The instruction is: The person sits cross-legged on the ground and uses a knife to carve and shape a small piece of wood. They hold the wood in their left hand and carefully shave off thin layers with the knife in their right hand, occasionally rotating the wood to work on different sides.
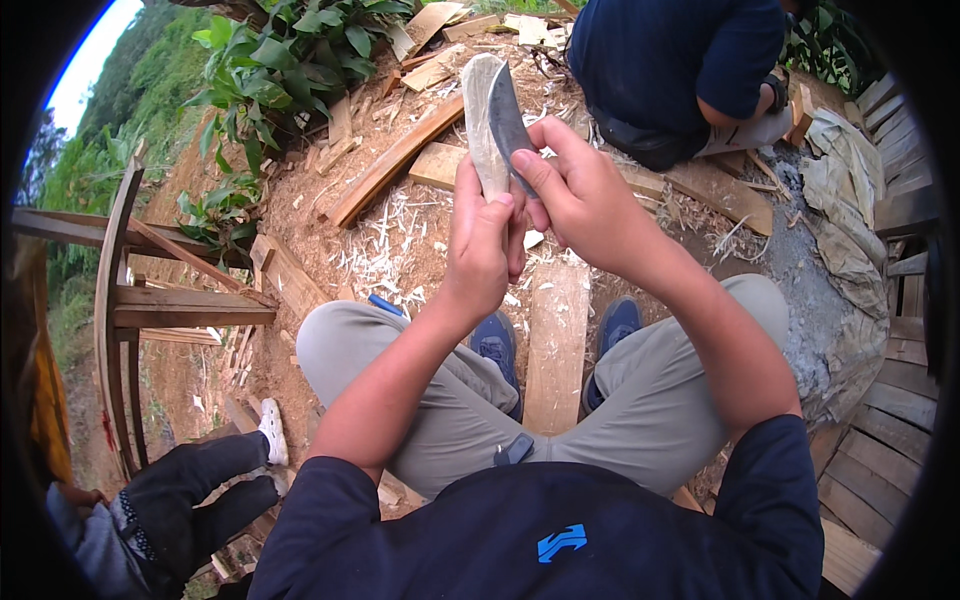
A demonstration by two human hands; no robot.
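Note:
My left hand (480, 240) is closed around the narrow lower end of a pale, paddle-shaped piece of wood (482, 115). Its broad, rounded end points up and away from me. In my right hand (585, 190) is a knife (507, 115) with a dark, curved blade; the fingers hide its handle. Blade and wood lie side by side, the blade along the wood's right edge, and whether they touch I cannot tell. My right thumb rests against the lower part of the blade. Both hands are close together, above ground strewn with pale wood shavings (385, 260).
A plank (557, 340) lies between my shoes, and a reddish beam (395, 165) lies beyond at left. Wooden framing (190, 306) stands left. Another person (680, 70) sits at the far right; a second person (180, 510) is at lower left. A crumpled sheet (840, 190) lies right.

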